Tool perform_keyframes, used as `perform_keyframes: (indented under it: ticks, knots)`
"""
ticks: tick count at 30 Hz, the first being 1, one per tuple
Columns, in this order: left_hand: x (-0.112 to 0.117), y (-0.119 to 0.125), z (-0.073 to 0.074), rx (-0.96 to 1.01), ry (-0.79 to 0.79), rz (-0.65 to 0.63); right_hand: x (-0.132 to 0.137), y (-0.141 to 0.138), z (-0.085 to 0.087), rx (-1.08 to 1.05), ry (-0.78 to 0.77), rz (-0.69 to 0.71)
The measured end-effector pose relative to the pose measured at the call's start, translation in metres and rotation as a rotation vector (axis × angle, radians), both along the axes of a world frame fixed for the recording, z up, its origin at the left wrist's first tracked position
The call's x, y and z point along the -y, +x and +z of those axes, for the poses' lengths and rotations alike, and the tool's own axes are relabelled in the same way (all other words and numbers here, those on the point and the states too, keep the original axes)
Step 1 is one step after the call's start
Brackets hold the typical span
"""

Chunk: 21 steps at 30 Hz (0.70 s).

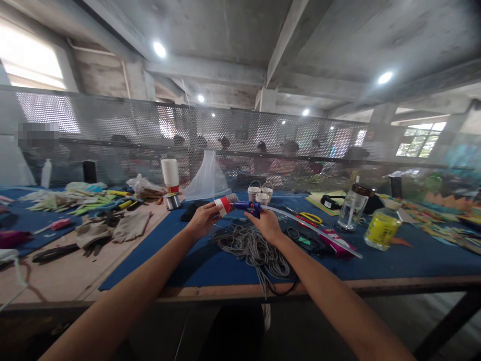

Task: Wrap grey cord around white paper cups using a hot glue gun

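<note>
My left hand is closed around a small red and white cylinder, held up over the blue mat. My right hand grips a blue glue gun whose nozzle points left at the cylinder's end. A long clear glue stick trails from the gun's back toward the right. Below both hands lies a bundle of grey cord.
A clear jar with a brown lid, a yellow jar, yellow-handled scissors, small white cups, stacked paper cups and grey gloves sit on the table. A perforated metal screen closes the far side, with people behind it.
</note>
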<state>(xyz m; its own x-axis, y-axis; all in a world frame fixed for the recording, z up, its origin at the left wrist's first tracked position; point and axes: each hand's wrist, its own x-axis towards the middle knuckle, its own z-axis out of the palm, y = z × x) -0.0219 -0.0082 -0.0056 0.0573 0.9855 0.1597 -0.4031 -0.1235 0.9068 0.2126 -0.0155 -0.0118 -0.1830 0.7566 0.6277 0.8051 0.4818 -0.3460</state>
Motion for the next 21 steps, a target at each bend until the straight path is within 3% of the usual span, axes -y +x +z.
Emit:
perform_keyframes:
  ticks: [21]
  knots:
    - [0.0059,0.0006,0.0042,0.006,0.006,-0.026,-0.0012,-0.0002,-0.0008,0.033,0.009,-0.026]
